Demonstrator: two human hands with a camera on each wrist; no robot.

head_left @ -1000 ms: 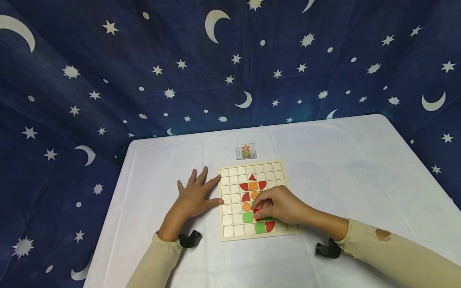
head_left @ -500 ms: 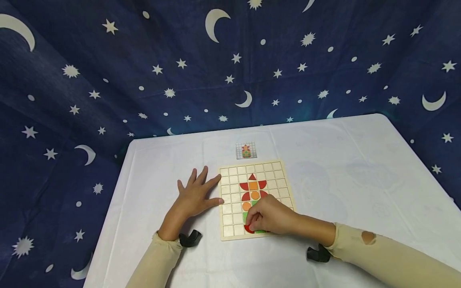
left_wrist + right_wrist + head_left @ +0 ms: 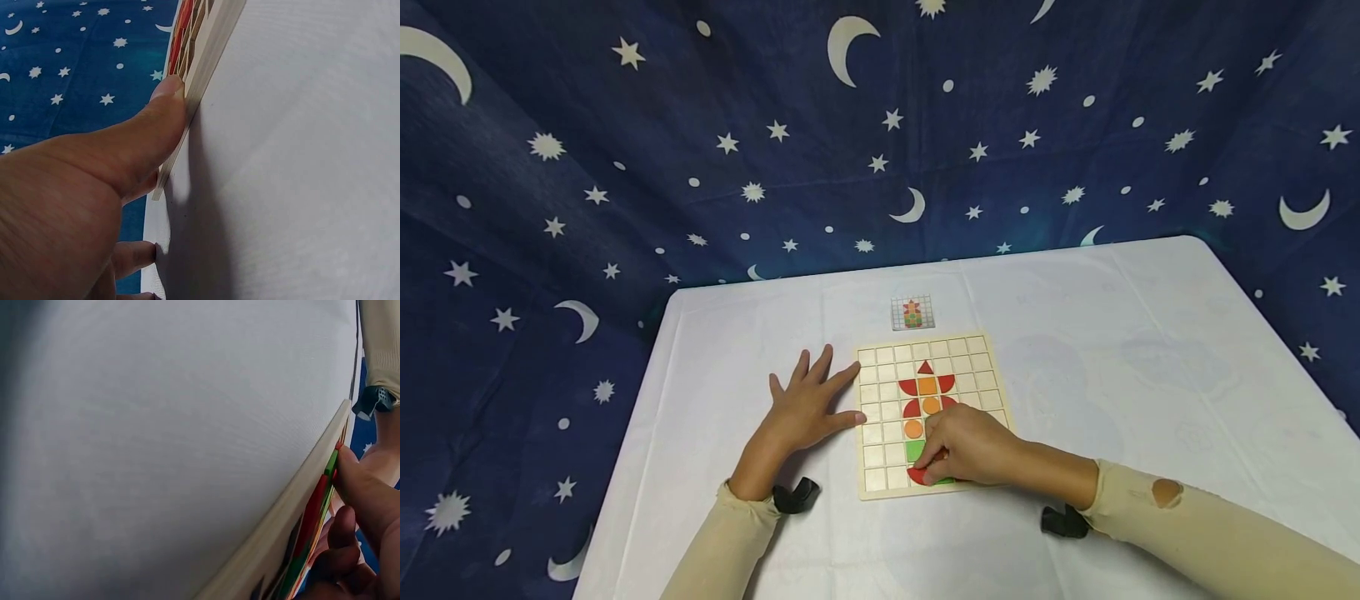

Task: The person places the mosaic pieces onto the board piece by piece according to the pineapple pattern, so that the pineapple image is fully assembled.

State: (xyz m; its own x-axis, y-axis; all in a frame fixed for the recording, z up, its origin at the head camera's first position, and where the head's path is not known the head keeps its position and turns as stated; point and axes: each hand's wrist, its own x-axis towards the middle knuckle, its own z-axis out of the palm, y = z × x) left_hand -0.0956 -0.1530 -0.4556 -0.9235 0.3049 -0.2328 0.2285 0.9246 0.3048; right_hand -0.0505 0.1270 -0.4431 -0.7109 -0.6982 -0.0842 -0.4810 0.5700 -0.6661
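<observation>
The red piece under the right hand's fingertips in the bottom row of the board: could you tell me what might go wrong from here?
The red piece may sit skewed in its cell, since the right hand hides most of it. That hand also covers neighbouring pieces such as the green square and could nudge them. The wooden board might slide; only the left hand steadies its edge.

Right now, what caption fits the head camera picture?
Right hand sets a red piece on the puzzle board.
</observation>
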